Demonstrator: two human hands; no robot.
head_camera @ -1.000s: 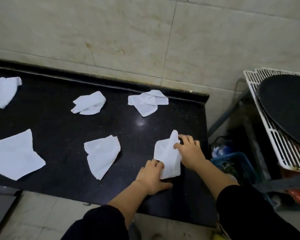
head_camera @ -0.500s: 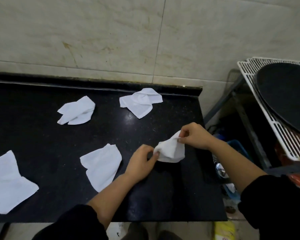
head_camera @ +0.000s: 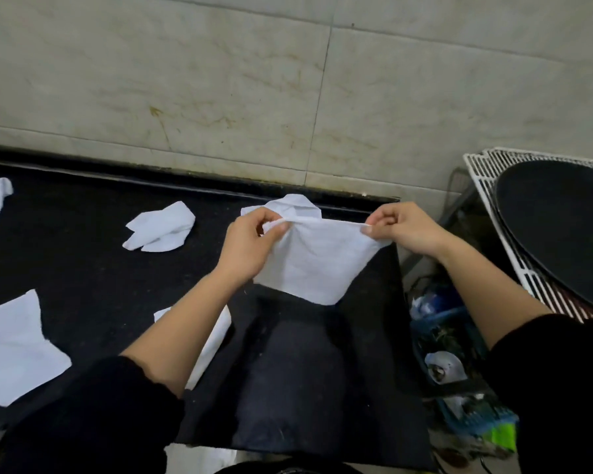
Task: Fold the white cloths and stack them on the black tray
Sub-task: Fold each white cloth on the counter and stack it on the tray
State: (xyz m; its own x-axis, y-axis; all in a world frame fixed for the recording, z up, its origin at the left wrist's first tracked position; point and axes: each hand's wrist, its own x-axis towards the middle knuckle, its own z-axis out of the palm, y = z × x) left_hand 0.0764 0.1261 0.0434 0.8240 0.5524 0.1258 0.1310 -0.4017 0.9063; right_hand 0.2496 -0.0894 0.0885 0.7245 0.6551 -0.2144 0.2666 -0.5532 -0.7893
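A thin white cloth [head_camera: 315, 265] hangs in the air above the right end of the glossy black stone counter [head_camera: 83, 268], stretched by its top edge between both hands; the left hand [head_camera: 250, 244] pinches one upper corner between thumb and curled fingers; the right hand [head_camera: 408, 230] pinches the other corner the same way; the lower part droops to a slanted point, clear of the counter.

The round black tray [head_camera: 562, 227] lies beyond the counter's right end on a white wire rack [head_camera: 483, 186]; no cloth shows on it, so stacking looks not yet begun. Other cloths lie on the counter: a crumpled white cloth [head_camera: 160, 227] toward its back, a half-hidden white cloth [head_camera: 298, 205] at its back edge behind the held one, and a flat white cloth [head_camera: 11, 347] at its front left.

The risks, as I judge them: the bottom hangs uneven, so a fold made now would likely come out lopsided; the fabric is limp and held only at two corners, so a loosened pinch would drop one side; laid down carelessly it could land on the half-hidden white cloth; carried towards the tray, it crosses the cluttered gap off the counter's right end, where a slip would lose it.
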